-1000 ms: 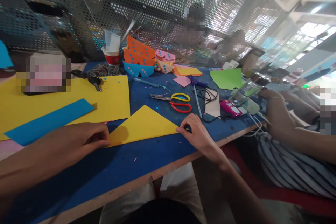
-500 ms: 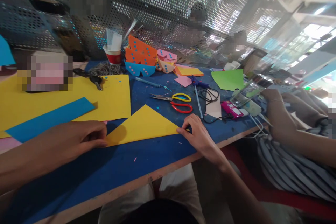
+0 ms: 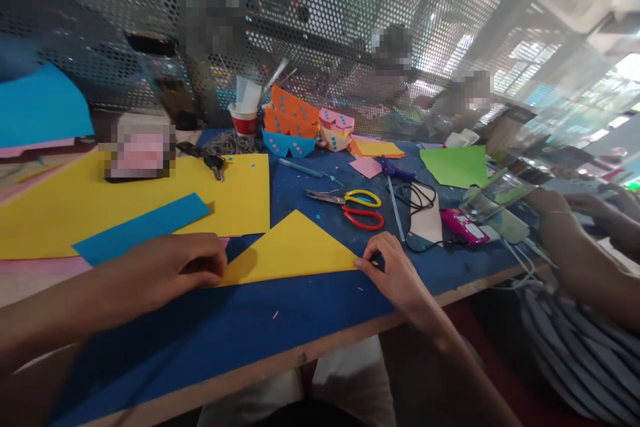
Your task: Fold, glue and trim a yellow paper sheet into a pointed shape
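A yellow paper triangle (image 3: 293,250) lies flat on the blue table (image 3: 280,320), its long edge toward me. My left hand (image 3: 170,267) pinches its left corner, fingers curled together. My right hand (image 3: 395,273) pinches its right corner with thumb and forefinger. Behind the triangle lie scissors with yellow and red handles (image 3: 357,205).
A big yellow sheet (image 3: 125,203) with a blue strip (image 3: 143,227) lies left. Folded orange, blue and pink paper boats (image 3: 295,123), a red cup (image 3: 245,117), a pen (image 3: 303,168), keys (image 3: 207,155) and green paper (image 3: 457,165) are behind. Another person's arm (image 3: 580,253) rests at the right edge near a pink device (image 3: 463,225).
The view has shifted so everything sits a little more to the right and lower. Both hands still hold the same corners of the yellow triangle.
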The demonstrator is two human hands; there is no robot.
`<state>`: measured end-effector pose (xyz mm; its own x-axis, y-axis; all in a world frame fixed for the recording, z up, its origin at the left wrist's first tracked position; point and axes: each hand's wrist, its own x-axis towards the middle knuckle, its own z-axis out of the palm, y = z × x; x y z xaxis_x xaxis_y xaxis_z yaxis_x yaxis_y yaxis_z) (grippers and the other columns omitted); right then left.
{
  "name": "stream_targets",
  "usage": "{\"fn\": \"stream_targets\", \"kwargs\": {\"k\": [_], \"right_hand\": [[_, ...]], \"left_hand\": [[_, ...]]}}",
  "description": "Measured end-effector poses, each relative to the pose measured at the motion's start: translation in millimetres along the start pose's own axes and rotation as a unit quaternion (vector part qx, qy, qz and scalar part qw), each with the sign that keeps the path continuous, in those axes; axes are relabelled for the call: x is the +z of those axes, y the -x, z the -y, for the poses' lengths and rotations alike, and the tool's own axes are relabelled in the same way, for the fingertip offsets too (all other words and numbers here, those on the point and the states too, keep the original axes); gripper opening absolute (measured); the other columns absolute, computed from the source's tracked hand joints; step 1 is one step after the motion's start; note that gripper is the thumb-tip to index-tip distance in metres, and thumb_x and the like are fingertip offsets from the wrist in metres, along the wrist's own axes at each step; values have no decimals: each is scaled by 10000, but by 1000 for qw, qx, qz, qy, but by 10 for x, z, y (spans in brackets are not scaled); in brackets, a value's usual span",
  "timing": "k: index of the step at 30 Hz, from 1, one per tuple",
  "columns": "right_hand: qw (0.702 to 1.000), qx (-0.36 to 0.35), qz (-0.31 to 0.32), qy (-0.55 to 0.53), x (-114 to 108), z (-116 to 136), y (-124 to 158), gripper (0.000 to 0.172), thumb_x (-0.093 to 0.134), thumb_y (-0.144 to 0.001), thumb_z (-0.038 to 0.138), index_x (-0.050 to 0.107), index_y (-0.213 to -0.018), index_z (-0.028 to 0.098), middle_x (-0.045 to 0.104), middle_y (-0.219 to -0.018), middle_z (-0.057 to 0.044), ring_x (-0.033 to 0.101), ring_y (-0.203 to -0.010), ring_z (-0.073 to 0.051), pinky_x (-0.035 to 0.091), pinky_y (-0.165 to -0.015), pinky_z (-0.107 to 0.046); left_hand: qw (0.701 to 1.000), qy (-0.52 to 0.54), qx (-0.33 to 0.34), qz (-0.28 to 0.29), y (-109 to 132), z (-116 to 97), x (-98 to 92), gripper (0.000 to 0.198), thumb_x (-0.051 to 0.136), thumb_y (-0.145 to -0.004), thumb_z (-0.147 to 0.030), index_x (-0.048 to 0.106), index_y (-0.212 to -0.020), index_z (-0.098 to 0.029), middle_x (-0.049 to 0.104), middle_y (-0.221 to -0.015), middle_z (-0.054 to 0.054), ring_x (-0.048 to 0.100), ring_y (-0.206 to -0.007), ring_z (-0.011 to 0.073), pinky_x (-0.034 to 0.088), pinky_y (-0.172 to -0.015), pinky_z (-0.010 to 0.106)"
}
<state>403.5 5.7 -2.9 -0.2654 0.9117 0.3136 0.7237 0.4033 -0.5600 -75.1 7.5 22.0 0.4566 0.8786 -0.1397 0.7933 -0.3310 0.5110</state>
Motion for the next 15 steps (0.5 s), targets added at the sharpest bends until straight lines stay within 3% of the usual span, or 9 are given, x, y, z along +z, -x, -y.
{"fn": "stream_targets", "kwargs": {"k": [4,15], "right_hand": [[1000,9,8,-7,-13,-2,-6,240,874,-1060,232,682,-930,293,761,-1085,-62,747,-1076,-305,636,-984,-451],[1000,6,-6,-6,32,-64,34,247,845,-1100,289,676,-920,293,758,-1083,-78,756,-1092,-326,627,-969,-465]], "left_hand": [[999,24,35,0,46,20,115,353,577,-1159,-478,856,-1053,-291,847,-1141,78,783,-1061,288,560,-952,379],[998,2,54,-43,153,-142,119,336,573,-1173,-386,881,-1069,-302,873,-1133,76,802,-1061,288,592,-950,395]]}}
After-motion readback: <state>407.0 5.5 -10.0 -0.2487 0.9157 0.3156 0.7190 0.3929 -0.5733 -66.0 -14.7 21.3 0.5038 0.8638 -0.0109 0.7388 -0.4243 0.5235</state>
